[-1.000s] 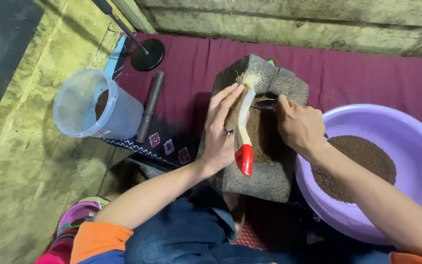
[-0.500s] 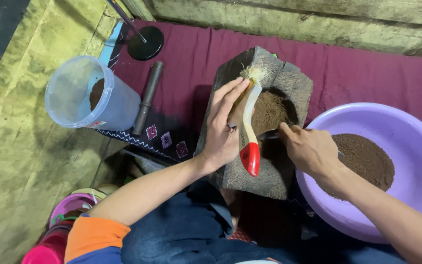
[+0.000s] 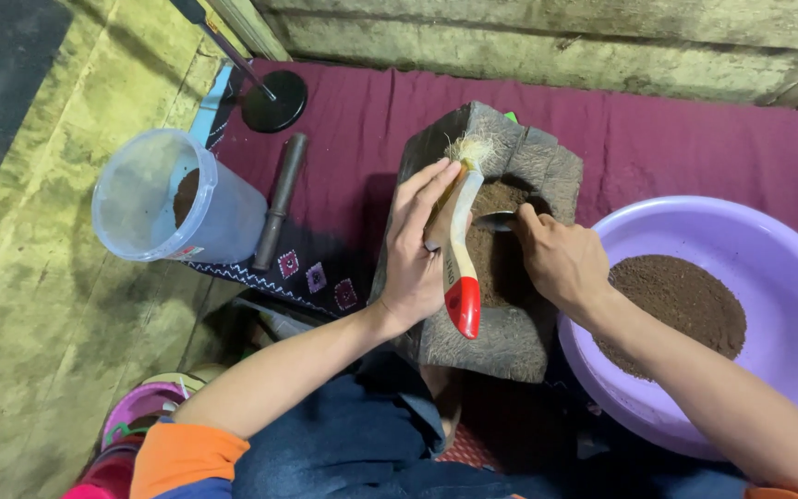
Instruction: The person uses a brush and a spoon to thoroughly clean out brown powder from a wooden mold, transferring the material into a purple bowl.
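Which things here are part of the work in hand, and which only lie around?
In use: left hand on brush; right hand with spoon; stone mortar; purple basin.
Lying about: clear jug, dark pestle, black round stand.

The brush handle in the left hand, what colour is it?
White with a red end, on the brush held by the left hand; head view.

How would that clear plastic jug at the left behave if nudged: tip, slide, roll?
The clear plastic jug looks thin-walled and holds only a little brown powder, so it is probably light and would slide or tip easily. It appears tilted already, partly on the maroon cloth's edge, so likely unsteady. Once on its side, its round wall would probably let it roll.
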